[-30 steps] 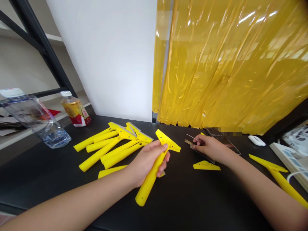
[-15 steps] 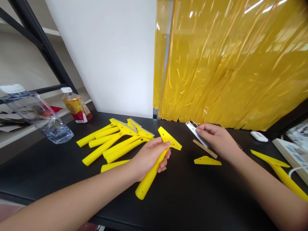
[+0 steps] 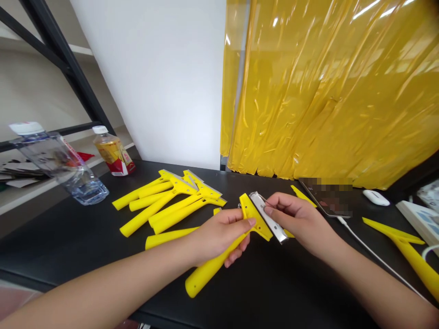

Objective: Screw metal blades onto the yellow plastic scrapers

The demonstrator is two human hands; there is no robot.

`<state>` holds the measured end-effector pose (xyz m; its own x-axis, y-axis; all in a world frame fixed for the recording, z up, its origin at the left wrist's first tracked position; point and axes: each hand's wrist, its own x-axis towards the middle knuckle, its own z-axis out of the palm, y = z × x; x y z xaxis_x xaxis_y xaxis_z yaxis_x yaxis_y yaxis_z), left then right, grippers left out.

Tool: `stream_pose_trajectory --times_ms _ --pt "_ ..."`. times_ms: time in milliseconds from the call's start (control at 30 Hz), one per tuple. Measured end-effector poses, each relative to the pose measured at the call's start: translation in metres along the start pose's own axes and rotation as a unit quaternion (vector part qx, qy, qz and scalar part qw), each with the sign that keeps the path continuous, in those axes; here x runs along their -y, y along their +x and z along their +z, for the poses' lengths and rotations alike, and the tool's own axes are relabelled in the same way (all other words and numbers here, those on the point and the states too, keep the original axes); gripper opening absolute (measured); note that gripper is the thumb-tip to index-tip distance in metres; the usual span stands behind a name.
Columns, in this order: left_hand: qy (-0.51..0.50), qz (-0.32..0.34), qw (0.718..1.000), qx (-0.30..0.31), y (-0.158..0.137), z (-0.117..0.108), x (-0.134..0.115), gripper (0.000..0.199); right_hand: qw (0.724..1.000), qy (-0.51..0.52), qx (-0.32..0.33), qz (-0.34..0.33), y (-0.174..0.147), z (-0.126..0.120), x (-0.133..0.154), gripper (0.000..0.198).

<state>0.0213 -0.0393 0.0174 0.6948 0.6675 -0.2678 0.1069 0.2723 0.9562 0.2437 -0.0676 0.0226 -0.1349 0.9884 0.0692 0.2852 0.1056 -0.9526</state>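
My left hand [image 3: 222,235] is closed round a yellow plastic scraper handle [image 3: 209,272], its flat wide head pointing up and right. My right hand [image 3: 297,217] pinches a shiny metal scraper blade [image 3: 274,224] with holes in it. The blade lies close along the front edge of the handle's head; whether they touch I cannot tell. A thin rod shows by my right fingertips, too small to name. Left of my hands several yellow scrapers [image 3: 144,224] lie in a pile, metal blades on their heads. Part of a small yellow piece [image 3: 289,234] shows behind the blade.
A phone [image 3: 324,201] with a white cable lies behind my right hand, beside a yellow strip [image 3: 303,195]. Further right are a white earphone case [image 3: 376,198] and another yellow handle [image 3: 404,246]. Two bottles, one clear [image 3: 80,178] and one red-labelled [image 3: 115,155], stand left.
My right hand has moved left and towards me, bringing the metal blade up to the handle's head. The handle has turned slightly and shifted right. The phone has come into sight.
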Motion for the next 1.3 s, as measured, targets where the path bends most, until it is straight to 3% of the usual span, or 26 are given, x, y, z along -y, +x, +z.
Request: stream_pose_trajectory --times_ms 67,200,300,533,900,1000,1300 --pt "0.0 -0.004 1.0 0.0 0.001 -0.001 0.001 0.035 1.0 0.011 -0.015 -0.003 0.0 -0.001 -0.002 0.031" --pt "-0.003 -0.006 1.0 0.0 0.002 -0.002 0.003 0.033 0.986 0.161 -0.018 0.037 0.0 -0.004 -0.003 0.027" --pt "0.009 0.007 1.0 0.016 0.002 -0.002 0.004 0.032 0.973 0.228 -0.032 0.028 0.001 -0.003 -0.003 0.021" --pt "-0.018 0.004 0.999 -0.028 0.003 -0.001 -0.002 0.041 0.997 0.058 -0.051 0.004 0.002 0.0 -0.012 0.025" --pt "0.0 0.011 1.0 -0.027 0.003 -0.009 -0.006 0.042 0.997 -0.056 -0.024 -0.045 0.0 -0.005 -0.002 0.015" --pt "0.018 0.027 0.999 -0.026 0.003 -0.012 -0.008 0.045 0.992 -0.107 -0.007 -0.063 -0.002 -0.007 0.005 0.023" --pt "0.022 0.029 0.999 -0.027 0.002 -0.012 -0.008 0.044 0.995 -0.096 0.011 -0.022 -0.003 -0.005 0.006 0.024"
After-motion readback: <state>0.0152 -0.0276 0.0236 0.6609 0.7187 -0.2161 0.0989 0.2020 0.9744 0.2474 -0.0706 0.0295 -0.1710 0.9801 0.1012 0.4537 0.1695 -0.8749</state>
